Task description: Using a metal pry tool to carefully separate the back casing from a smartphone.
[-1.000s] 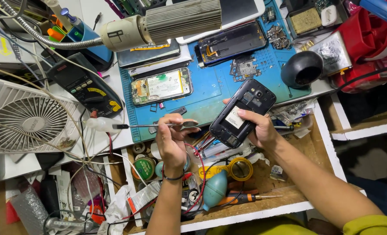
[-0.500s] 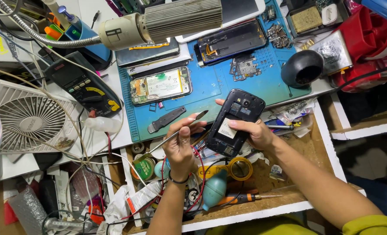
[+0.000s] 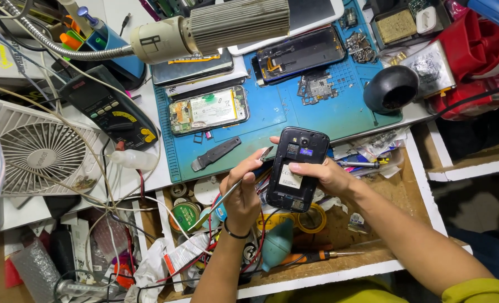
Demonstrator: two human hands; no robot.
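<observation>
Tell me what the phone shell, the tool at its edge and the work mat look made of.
Phone: black plastic shell, slight sheen, back cover off.
Tool in left hand: thin bare metal, going by its bright glint; probably tweezers or a pry tool.
Mat: matte blue, with moulded compartments; probably silicone.

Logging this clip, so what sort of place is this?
Most likely a phone repair bench: an opened black phone in the right hand, a blue work mat with dismantled phones, and a multimeter.

We looked steeply down from the single head-worn camera, close over the bench, facing the blue mat far and the drawer near.
</observation>
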